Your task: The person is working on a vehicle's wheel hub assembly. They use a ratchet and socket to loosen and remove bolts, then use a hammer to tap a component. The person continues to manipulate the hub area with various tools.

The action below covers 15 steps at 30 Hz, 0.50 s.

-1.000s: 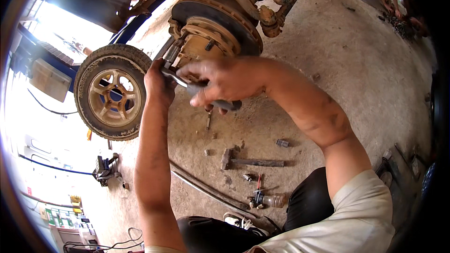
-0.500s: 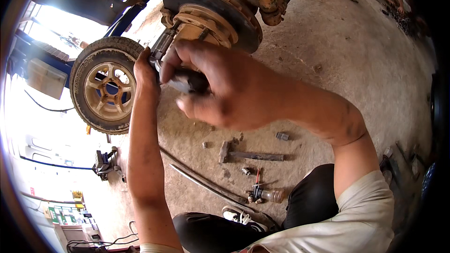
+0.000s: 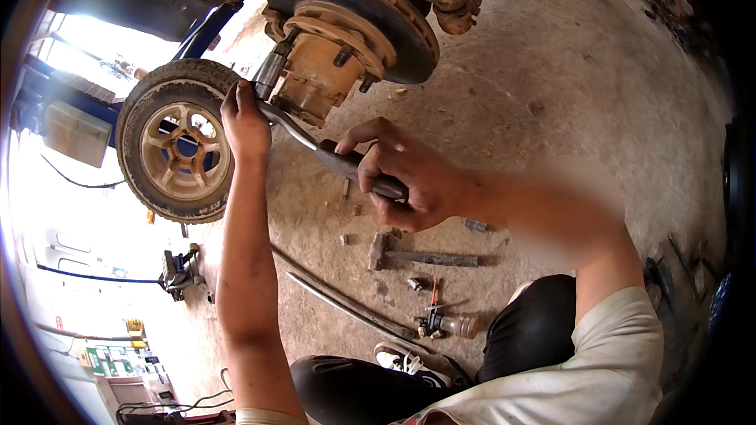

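Note:
A ratchet wrench (image 3: 298, 132) with a dark grip reaches from the wheel hub (image 3: 311, 79) toward my right side. Its long silver socket (image 3: 272, 72) points at a stud near the hub's left edge; whether it is fully seated I cannot tell. My left hand (image 3: 248, 124) is closed at the ratchet's head, thumb and fingers up against the socket's base. Around the end of the dark grip, the fingers of my right hand (image 3: 413, 177) are loosely curled. Behind the hub sits the rusty brake disc (image 3: 409, 39).
A tyred wheel (image 3: 134, 153) stands left of my left forearm. On the concrete lie a hammer (image 3: 425, 259), a long metal bar (image 3: 331, 299), loose sockets (image 3: 415, 285) and a tool with a clear cup (image 3: 457, 326). A person's arms show at the far upper right.
My right hand has swung the ratchet's handle right and toward me, uncovering the hub and socket. My left hand has stayed at the ratchet's head.

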Tool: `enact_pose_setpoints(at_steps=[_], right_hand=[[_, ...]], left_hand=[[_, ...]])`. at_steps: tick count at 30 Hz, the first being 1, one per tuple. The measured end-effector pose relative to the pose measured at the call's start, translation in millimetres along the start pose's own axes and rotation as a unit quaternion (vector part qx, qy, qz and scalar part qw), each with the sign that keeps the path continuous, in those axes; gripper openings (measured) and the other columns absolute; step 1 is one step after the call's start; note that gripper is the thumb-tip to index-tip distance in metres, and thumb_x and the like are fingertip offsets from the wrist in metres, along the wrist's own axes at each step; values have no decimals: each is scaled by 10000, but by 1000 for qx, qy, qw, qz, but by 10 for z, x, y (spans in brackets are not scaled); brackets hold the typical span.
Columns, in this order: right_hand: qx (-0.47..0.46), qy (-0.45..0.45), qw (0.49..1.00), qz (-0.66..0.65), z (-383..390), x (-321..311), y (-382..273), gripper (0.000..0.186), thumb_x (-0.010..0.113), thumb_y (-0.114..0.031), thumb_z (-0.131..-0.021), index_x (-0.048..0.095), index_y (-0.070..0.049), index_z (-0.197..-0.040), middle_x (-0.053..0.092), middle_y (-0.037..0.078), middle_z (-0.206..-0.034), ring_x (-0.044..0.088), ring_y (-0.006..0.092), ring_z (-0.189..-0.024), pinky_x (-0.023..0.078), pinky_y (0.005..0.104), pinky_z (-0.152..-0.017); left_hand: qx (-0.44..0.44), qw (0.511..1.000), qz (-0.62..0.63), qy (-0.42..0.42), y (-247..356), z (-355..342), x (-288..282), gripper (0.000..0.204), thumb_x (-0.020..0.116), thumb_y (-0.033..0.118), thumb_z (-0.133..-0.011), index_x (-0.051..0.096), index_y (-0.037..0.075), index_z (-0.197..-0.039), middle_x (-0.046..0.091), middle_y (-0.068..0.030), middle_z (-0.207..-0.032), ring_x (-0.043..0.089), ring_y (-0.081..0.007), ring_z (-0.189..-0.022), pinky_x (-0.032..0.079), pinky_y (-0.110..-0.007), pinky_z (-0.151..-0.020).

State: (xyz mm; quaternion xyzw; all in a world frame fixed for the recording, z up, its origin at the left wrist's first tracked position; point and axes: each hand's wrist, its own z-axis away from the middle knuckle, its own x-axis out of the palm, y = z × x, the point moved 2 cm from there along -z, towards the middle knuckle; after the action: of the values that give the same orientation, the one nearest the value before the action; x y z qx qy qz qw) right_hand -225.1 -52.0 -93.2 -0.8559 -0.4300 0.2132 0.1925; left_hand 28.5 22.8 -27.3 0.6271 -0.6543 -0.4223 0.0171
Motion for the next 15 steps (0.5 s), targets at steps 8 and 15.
enact_pose_setpoints(at_steps=[8, 15], right_hand=[[-43, 50, 993, 95, -1089, -110, -575, 225, 627, -120, -685, 534, -47, -877, 565, 114, -755, 594, 257, -665, 503, 403, -606], [-14, 32, 996, 82, -662, -52, -504, 284, 626, -70, -694, 531, -50, -961, 559, 150, -984, 606, 271, -803, 508, 396, -642]], left_hand=[[-273, 904, 328, -14, -268, -175, -29, 328, 460, 274, -946, 623, 14, -830, 567, -59, -691, 533, -178, -627, 435, -323, -602], [-215, 952, 211, 48, -100, -14, 96, 367, 436, 295, -961, 645, 0, -899, 608, -67, -742, 541, -159, -647, 440, -303, -617]])
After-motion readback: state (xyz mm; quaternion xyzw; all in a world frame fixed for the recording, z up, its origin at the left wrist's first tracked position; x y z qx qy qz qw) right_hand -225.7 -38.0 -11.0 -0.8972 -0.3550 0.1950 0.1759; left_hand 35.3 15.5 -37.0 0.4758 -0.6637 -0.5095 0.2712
